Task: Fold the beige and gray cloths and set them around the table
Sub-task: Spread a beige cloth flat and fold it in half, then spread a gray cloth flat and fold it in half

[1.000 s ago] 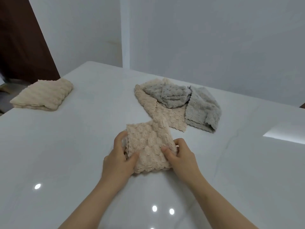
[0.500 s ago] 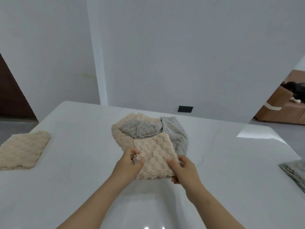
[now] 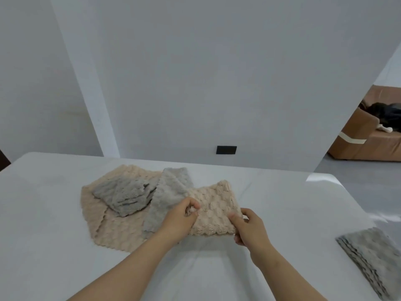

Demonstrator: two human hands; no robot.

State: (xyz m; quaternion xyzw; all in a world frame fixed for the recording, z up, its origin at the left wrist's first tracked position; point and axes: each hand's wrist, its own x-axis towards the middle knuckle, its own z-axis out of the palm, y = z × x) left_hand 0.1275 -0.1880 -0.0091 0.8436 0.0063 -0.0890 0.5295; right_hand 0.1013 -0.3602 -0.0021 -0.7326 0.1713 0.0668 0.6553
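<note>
The folded beige plush cloth [image 3: 213, 210], a thick square of bubbled pile, is at the middle of the white glossy table [image 3: 282, 203], just right of an unfolded heap. The left hand [image 3: 181, 220] pinches the cloth's left edge, with thumb and fingers curled onto the pile. The right hand [image 3: 249, 227] grips the near right corner, thumb on top and fingers tucked beneath. Whether the bundle rests on the surface or is carried just above it cannot be told. The heap comprises a spread beige cloth [image 3: 112, 227] lying flat, a crumpled gray cloth [image 3: 125, 195] on top of it, and a second gray cloth [image 3: 167, 198] draped along its right side, just beside the held bundle. A folded gray cloth [image 3: 368, 255] lies at the near right edge, well apart. Assessment: the material appears light, soft and limp, with no stiffness to keep a fold by itself. The layers are likely to slide or spring open if lifted by a single corner. The pile should resist slipping in the fingers, though the polished top probably offers little friction once the bundle is set down. Recommended hold: two opposite edges with all layers pinched together, or a flat palm beneath. Nothing fragile is noted.
</note>
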